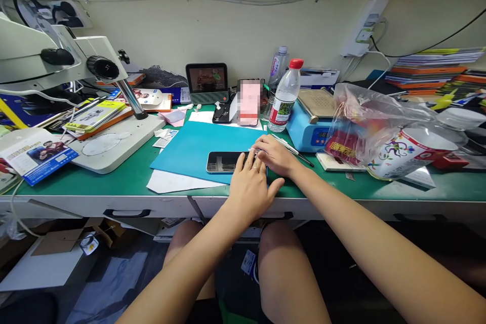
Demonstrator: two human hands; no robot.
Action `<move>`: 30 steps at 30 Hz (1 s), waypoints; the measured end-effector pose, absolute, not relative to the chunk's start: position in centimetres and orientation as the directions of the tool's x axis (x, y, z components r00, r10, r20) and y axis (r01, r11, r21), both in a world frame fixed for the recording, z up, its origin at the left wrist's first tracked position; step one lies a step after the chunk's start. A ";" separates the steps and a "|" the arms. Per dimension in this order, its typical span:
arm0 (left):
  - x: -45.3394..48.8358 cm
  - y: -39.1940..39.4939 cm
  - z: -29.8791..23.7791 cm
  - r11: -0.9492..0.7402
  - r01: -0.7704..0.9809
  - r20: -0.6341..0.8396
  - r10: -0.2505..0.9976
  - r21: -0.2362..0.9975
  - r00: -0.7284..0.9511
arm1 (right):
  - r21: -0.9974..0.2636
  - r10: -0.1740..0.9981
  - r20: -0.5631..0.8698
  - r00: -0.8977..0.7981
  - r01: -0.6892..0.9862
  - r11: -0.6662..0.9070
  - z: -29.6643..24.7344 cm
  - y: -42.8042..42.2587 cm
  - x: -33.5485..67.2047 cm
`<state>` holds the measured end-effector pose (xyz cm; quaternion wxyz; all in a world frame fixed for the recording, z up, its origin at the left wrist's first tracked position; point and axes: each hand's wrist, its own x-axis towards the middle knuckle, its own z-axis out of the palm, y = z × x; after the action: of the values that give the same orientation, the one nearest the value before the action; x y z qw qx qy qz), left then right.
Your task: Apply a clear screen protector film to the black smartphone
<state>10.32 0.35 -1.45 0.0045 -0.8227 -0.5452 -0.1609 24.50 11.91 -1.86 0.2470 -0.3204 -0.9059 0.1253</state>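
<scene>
A smartphone [222, 162] with a dark, glossy front lies flat on a blue mat [190, 142], its long side running left to right. My left hand [252, 185], with a ring on one finger, rests palm down over the phone's right part, fingers stretched out. Close against it, my right hand [276, 154] has its fingers bent down at the phone's right end. The fingertips are partly hidden, and whatever they grip cannot be made out. A white sheet of paper [170, 182] sticks out beneath the mat. Pen-like tools [290, 147] lie just beyond my right hand.
A microscope stand [114, 152] occupies the left, with booklets on its base. Behind the mat are a small display [207, 81], a pink phone-shaped item [249, 104] and a red-capped bottle [284, 101]. A blue device [309, 126], plastic bag [345, 131] and patterned paper tub [406, 154] stand right.
</scene>
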 end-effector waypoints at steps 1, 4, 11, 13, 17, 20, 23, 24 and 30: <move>10.0 0.2 -1.5 -0.396 0.904 0.274 0.898 0.162 0.344 | -0.389 0.643 0.370 -0.671 0.517 0.763 -1.8 11.9 24.5; 8.2 -0.2 -1.3 -0.338 0.934 0.272 0.915 0.113 0.298 | -0.400 0.647 0.376 -0.663 0.513 0.759 -1.8 11.8 24.5; 2.3 -2.2 -1.3 -0.247 0.968 0.291 0.925 -0.031 0.245 | -0.432 0.669 0.357 -0.652 0.520 0.737 -1.8 11.7 24.6; 1.1 -2.5 -1.5 -0.219 0.974 0.290 0.930 -0.056 0.226 | -0.441 0.674 0.352 -0.649 0.520 0.731 -1.7 11.6 24.6; -0.4 -2.7 -1.6 -0.173 0.983 0.261 0.948 -0.056 0.182 | -0.454 0.678 0.347 -0.648 0.517 0.726 -1.7 11.5 24.6; -0.7 -2.8 -1.7 -0.163 0.986 0.210 0.963 -0.030 0.166 | -0.462 0.683 0.348 -0.642 0.517 0.721 -1.8 11.6 24.6; -0.7 -3.2 -1.9 -0.167 0.986 0.205 0.964 -0.029 0.169 | -0.467 0.688 0.348 -0.637 0.519 0.716 -1.8 11.7 24.6; -0.5 -3.3 -2.0 -0.167 0.985 0.213 0.962 -0.031 0.170 | -0.468 0.690 0.348 -0.634 0.520 0.714 -1.8 11.8 24.6; 2.1 -3.5 -1.9 -0.226 0.974 0.243 0.944 -0.017 0.223 | -0.460 0.685 0.365 -0.630 0.518 0.721 -1.8 11.7 24.4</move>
<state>2.11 -3.50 -1.87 0.0827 -0.7776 -0.6167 -0.0907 24.43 11.73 -1.78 0.2655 -0.3385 -0.8889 0.1575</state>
